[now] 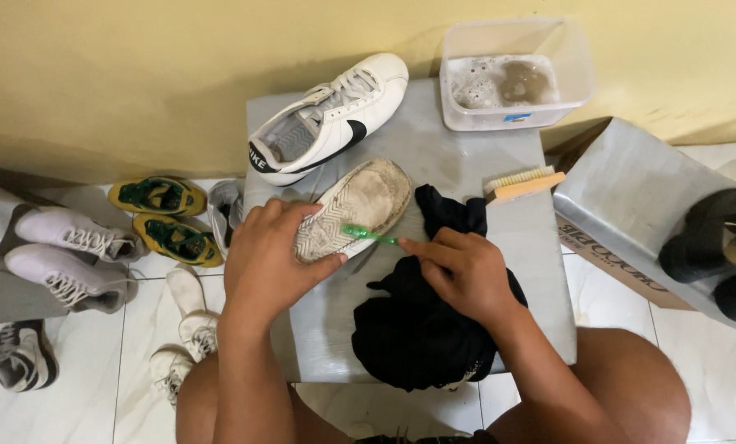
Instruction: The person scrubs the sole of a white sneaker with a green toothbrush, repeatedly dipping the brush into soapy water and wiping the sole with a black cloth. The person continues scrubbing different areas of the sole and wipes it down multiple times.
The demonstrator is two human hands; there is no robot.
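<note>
Grimy, grey-brown tread covers the upturned sneaker sole (353,208) at table (434,156) centre; left hand (265,263) clasps its heel at eight o'clock, right hand (462,271) pinches a green toothbrush (368,235) against it.

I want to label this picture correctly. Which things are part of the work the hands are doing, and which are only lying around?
In use:
left hand holding the upturned shoe
right hand with the green toothbrush
black cloth
tub of soapy water
wooden brush

Lying about:
white shoe with black mark
yellow-green shoes
pale sneakers
black shoes
</note>
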